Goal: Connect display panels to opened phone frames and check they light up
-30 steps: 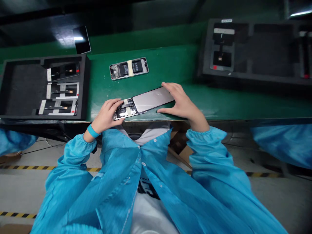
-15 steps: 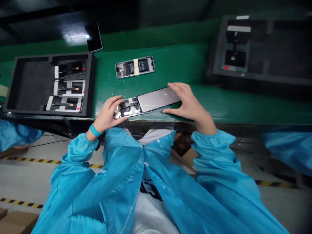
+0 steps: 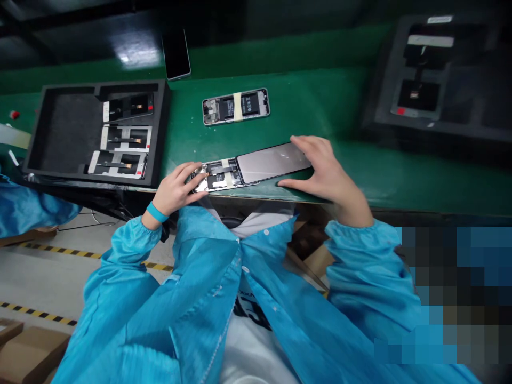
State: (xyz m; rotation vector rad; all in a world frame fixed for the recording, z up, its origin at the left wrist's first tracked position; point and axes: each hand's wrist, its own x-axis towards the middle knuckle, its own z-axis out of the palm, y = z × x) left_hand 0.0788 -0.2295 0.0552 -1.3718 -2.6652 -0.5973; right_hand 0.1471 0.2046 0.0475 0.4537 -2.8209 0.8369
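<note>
An opened phone body (image 3: 218, 181) lies near the bench's front edge, its inner parts and pale tape strips showing. My left hand (image 3: 178, 186) grips its left end, thumb along the near edge, one finger reaching in to the end of a dark flat cable. Angled over the body's right part is a phone screen (image 3: 272, 162), grey face up. My right hand (image 3: 324, 168) holds the screen's right end, with fingers at the far edge and the thumb at the near side. Behind them sits another opened phone (image 3: 237, 106) with a tape strip across its battery.
A black foam tray (image 3: 66, 133) at left carries several screen parts (image 3: 126, 137). Another dark tray (image 3: 384, 120) at right holds one screen part (image 3: 418, 98). A dark-faced phone (image 3: 176, 56) rests at the back. A co-worker's blue sleeve (image 3: 36, 205) shows at far left.
The view has shifted, so the bench things appear further right. One finger of my left hand has moved inward onto the cable end. The right hand keeps its hold on the screen.
</note>
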